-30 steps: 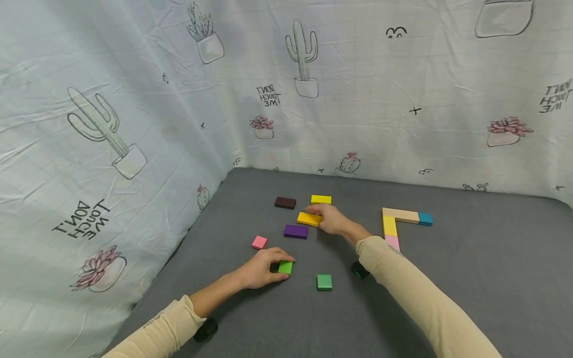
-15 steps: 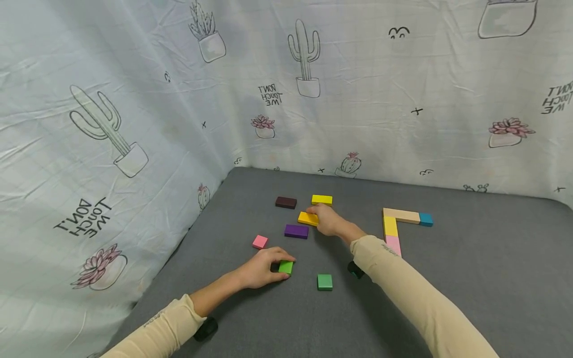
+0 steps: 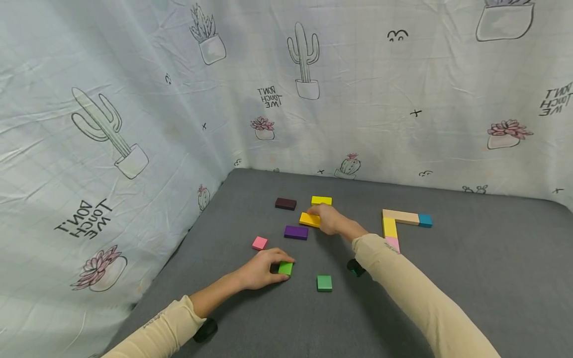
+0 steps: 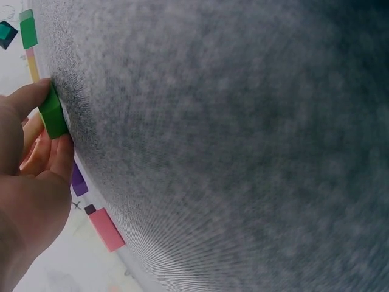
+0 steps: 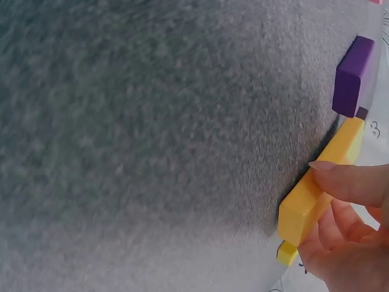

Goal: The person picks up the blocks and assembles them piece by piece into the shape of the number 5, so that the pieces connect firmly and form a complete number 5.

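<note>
My left hand (image 3: 261, 268) pinches a light green square block (image 3: 285, 268) on the grey surface between thumb and fingers. In the left wrist view the thumb and fingertips press opposite sides of that green block (image 4: 53, 114). Farther forward, my right hand (image 3: 332, 219) holds an orange-yellow rectangular block (image 3: 310, 220) by its right end. The right wrist view has the thumb on one long side of this block (image 5: 322, 182), with the fingers on the far side, partly hidden. A purple block (image 3: 296, 232) lies just in front of it, and a bright yellow block (image 3: 321, 200) just behind.
A dark brown block (image 3: 285, 204), a pink block (image 3: 259, 243) and a darker green square block (image 3: 324, 283) lie around the hands. At right, a beige block (image 3: 400, 216) joins a blue block (image 3: 425, 221), a yellow block (image 3: 390, 227) and a light pink block (image 3: 392, 243), partly behind the sleeve.
The orange-yellow block has shifted very slightly to the right in the right hand's grip, and the right forearm has swung a little left. The left hand and the green block stay put.
</note>
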Available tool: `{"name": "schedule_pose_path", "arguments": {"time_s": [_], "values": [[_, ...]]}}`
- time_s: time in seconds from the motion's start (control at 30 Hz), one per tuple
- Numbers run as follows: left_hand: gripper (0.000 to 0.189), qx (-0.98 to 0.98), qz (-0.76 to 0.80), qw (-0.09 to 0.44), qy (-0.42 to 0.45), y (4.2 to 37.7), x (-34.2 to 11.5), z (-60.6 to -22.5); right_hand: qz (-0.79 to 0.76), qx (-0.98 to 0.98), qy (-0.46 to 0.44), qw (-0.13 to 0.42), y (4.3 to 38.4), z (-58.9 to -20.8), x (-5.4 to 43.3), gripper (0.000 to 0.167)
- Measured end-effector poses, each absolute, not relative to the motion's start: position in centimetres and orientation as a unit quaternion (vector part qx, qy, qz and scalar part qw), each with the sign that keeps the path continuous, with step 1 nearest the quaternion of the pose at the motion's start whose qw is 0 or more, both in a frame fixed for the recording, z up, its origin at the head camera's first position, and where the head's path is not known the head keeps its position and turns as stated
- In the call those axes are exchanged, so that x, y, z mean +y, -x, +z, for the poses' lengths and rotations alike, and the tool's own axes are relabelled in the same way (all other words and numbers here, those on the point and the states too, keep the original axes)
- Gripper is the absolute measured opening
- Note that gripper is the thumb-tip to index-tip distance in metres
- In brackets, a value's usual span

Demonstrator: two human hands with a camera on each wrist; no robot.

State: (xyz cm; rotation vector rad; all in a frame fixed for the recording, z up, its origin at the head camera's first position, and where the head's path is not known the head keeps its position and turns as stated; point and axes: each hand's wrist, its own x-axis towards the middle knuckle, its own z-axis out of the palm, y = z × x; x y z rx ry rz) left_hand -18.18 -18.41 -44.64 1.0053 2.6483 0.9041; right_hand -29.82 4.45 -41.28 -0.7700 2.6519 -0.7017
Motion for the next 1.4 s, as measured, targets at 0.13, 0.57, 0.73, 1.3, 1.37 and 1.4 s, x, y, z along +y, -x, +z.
{"name": "schedule_pose_path", "arguments": {"time_s": [0.13,0.57,0.73,1.3,1.37,1.4], "values": [[0.036,0.889,0.301,0.083,-0.336,18.2,-18.4,-44.6,-0.24,0.917,0.292,0.13,29.7,-41.0,5.3,0.056],[0.036,0.89,0.297,0.079,-0.336,18.1,-18.5,-44.6,-0.251,0.908,0.321,0.098,28.8,-39.6,9.5,0.052],[0.036,0.889,0.297,0.077,-0.341,18.1,-18.5,-44.7,-0.258,0.904,0.331,0.078,28.2,-38.6,11.0,0.051],[0.037,0.887,0.301,0.075,-0.342,18.2,-18.4,-44.8,-0.231,0.907,0.345,0.074,25.8,-37.0,16.8,0.051],[0.036,0.888,0.3,0.073,-0.341,18.2,-18.4,-44.8,-0.225,0.908,0.347,0.071,25.5,-37.1,17.5,0.051],[0.036,0.888,0.3,0.073,-0.341,18.2,-18.4,-44.8,-0.224,0.908,0.348,0.069,25.3,-37.1,17.9,0.05]]}}
